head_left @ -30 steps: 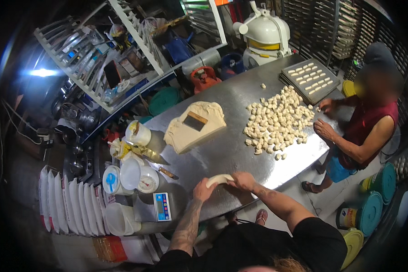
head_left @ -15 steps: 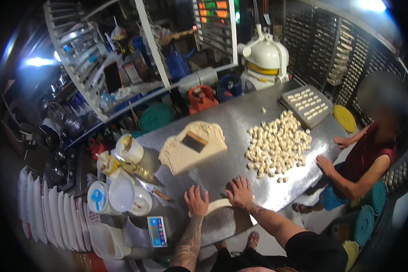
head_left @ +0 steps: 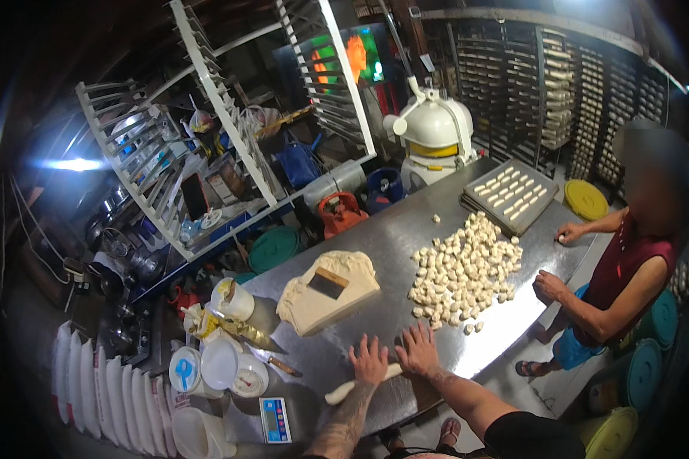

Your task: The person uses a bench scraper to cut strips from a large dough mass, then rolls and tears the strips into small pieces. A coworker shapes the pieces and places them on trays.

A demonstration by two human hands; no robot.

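Note:
A pale rope of dough (head_left: 343, 392) lies on the steel table under my hands. My left hand (head_left: 370, 362) rests flat across it with fingers spread, and one end of the rope sticks out to its left. Close beside it, my right hand (head_left: 418, 352) is also open, palm down at the rope's other end. Beyond them sits a big slab of dough (head_left: 298, 310) with a dough scraper (head_left: 328, 282) lying on top. Many small dough pieces (head_left: 467, 268) are heaped to the right.
Trays of dough sticks (head_left: 511, 191) stand at the table's far right. A co-worker (head_left: 628, 275) works at the right edge. On the left are a knife (head_left: 285, 366), a digital scale (head_left: 275, 421), a dial scale (head_left: 248, 381) and tubs. A white machine (head_left: 439, 126) stands behind.
My left hand has come closer to my right. The rope, curved between them before, now shows its left end past my left hand. The co-worker's near hand has drawn into a curl.

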